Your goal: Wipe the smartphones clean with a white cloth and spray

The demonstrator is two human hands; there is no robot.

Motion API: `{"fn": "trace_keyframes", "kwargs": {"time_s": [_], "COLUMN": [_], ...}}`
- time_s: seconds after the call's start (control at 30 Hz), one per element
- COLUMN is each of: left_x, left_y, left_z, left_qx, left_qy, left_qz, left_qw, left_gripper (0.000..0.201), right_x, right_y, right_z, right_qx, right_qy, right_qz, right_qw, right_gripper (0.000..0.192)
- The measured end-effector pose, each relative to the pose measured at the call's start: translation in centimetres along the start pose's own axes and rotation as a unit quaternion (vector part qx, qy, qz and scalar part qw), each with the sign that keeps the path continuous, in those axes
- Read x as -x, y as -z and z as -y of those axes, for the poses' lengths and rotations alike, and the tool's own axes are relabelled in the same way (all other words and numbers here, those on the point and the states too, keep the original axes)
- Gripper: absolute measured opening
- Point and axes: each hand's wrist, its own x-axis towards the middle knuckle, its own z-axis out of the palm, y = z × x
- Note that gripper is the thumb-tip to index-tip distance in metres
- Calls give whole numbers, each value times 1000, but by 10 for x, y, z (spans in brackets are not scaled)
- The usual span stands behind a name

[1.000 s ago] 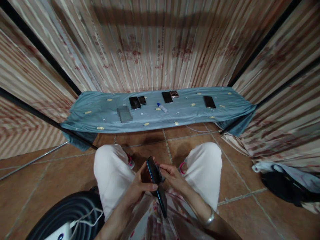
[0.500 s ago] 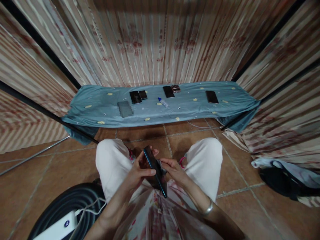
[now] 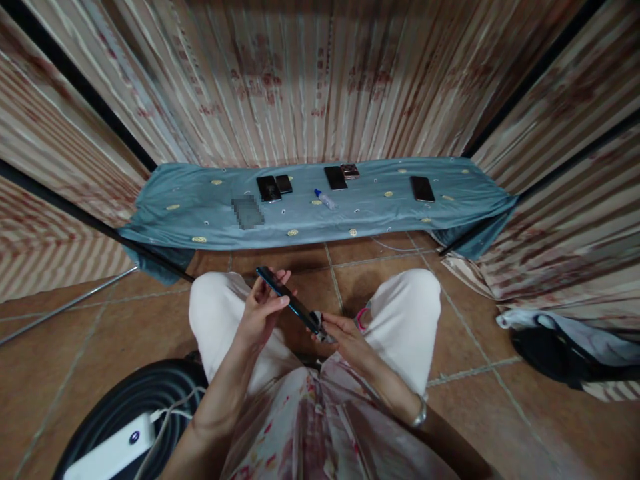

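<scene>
Dark, slim smartphone with a blue-tinted edge [image 3: 289, 301] is held edge-on above the lap, between the two knees in white trousers, tilted so its far end points up and to the left. The left hand [image 3: 261, 312] has its grip closed on the upper half, thumb on the near face and fingers behind. The right hand [image 3: 345, 335] meets the phone's lower end, its grip narrow on a small dark cloth [image 3: 320, 327] pressed against that end.

Beyond the knees, on the brown tiled floor [image 3: 75, 360], stands a low surface draped in a blue-grey cloth with yellow spots [image 3: 200, 213]. On it lie several dark phones [image 3: 270, 188], well apart from the hands, and a small white bottle with a blue cap [image 3: 324, 199].
</scene>
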Motion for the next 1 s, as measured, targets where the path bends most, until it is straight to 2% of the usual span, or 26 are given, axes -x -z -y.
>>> {"fn": "trace_keyframes", "kwargs": {"time_s": [0.1, 0.3, 0.5, 0.63, 0.73, 0.8, 0.87, 0.93, 1.0], "left_x": [-3, -5, -9, -13, -16, -17, -16, -14, -11], "left_y": [-4, -7, -1, 5, 11, 16, 20, 21, 20], "left_z": [4, 10, 12, 14, 15, 15, 15, 15, 17], "left_qx": [-10, -23, -58, -55, -53, -37, -13, 9, 18], "left_qy": [-28, -45, -75, -84, -94, -66, -8, 42, 60], "left_qz": [-19, -33, -60, -69, -86, -99, -103, -102, -95], "left_qw": [999, 998, 994, 993, 990, 992, 995, 994, 994], "left_gripper": [55, 58, 64, 60, 58, 54, 47, 42, 41], "right_x": [-4, -7, -2, 5, 14, 20, 24, 26, 27], "right_y": [1, 1, -3, -7, -9, -8, -6, -3, -1], "right_z": [-7, -17, -8, -1, 9, 16, 24, 30, 34], "right_qx": [42, 73, 75, 69, 22, -7, 19, 114, 238], "right_qy": [29, 45, 47, 49, 23, 10, 42, 119, 191], "right_qz": [4, -10, -5, -10, -3, 3, -13, -41, -48], "right_qw": [999, 996, 996, 996, 999, 1000, 999, 985, 951], "right_gripper": [27, 29, 27, 31, 36, 40, 40, 36, 34]}}
